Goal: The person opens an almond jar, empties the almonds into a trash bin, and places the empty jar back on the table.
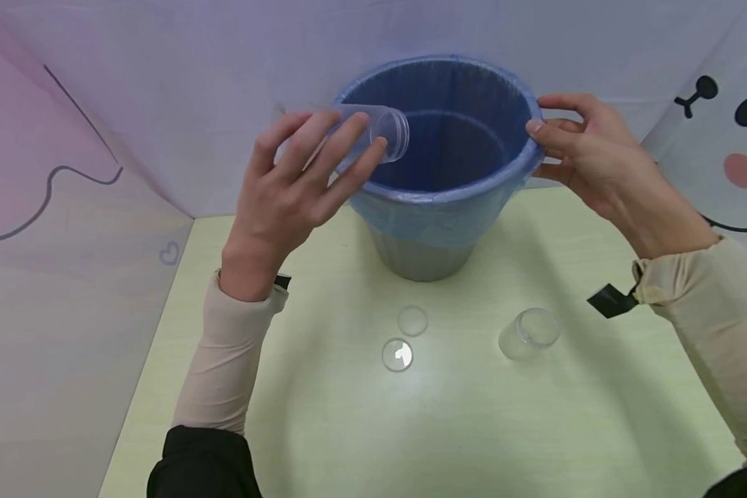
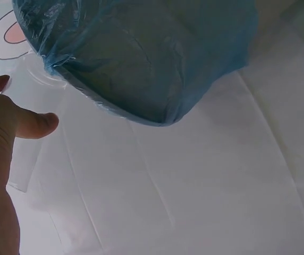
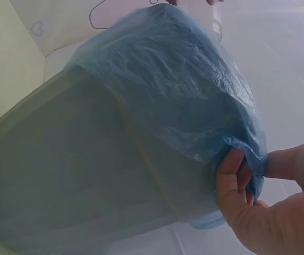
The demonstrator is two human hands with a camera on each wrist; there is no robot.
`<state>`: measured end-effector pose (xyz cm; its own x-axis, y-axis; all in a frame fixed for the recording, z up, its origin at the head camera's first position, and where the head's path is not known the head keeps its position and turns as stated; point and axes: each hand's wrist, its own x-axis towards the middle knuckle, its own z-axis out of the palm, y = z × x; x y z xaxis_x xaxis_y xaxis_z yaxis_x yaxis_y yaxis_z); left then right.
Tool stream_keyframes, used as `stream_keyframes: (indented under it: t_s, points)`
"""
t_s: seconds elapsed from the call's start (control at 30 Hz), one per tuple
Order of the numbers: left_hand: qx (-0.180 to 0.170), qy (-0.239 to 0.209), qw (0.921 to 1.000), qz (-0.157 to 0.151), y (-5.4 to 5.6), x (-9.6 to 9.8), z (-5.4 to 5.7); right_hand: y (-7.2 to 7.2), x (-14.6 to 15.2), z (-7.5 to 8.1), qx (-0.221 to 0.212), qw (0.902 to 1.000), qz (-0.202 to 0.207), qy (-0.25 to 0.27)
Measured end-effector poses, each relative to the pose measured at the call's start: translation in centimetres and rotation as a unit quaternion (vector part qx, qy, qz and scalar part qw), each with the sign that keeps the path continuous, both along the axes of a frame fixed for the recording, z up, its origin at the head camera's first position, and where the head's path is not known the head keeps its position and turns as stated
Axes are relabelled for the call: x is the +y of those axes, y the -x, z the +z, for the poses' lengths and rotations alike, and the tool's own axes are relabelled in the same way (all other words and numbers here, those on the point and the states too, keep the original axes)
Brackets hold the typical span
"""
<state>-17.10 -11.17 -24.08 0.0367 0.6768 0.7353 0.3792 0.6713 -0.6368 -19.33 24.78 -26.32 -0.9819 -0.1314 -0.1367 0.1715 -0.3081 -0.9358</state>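
Note:
My left hand (image 1: 292,180) holds a clear plastic cylindrical container (image 1: 393,131), tilted on its side at the left rim of the bin, its round end over the opening. In the left wrist view the clear container (image 2: 32,154) shows faintly beyond the thumb. Nothing can be made out inside it. My right hand (image 1: 604,159) pinches the bin's right rim, thumb on one side and fingers on the other, with the blue bag (image 1: 436,218) between them. This bag lines the grey bin (image 1: 420,259) and folds down over its outside.
Two clear round discs (image 1: 398,355), like lids, lie on the pale table (image 1: 348,429) in front of the bin. A second clear container (image 1: 529,335) stands to their right. A white sheet (image 1: 243,69) hangs behind, and printed walls flank the table.

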Motion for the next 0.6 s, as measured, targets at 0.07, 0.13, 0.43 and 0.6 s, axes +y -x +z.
stream_keyframes:
  t_s: [0.07,0.13,0.43,0.6]
  points:
    - [-0.02,-0.029,0.9993,-0.015,0.2,0.0,-0.2,0.0,0.1,-0.1,0.003,1.0,0.004,0.008]
    - [-0.041,-0.058,0.9971,-0.028,0.2,-0.1,-0.4,0.1,0.3,-0.2,0.007,0.9999,0.007,0.012]
    - [-0.124,-0.175,0.9738,-0.075,-0.4,-0.8,-1.4,-0.1,1.1,-0.7,0.024,0.9996,0.017,0.002]
    - [-0.197,-0.22,0.9518,-0.083,-1.2,-1.6,-2.1,-0.3,1.7,-1.0,0.047,0.9986,0.014,-0.021]
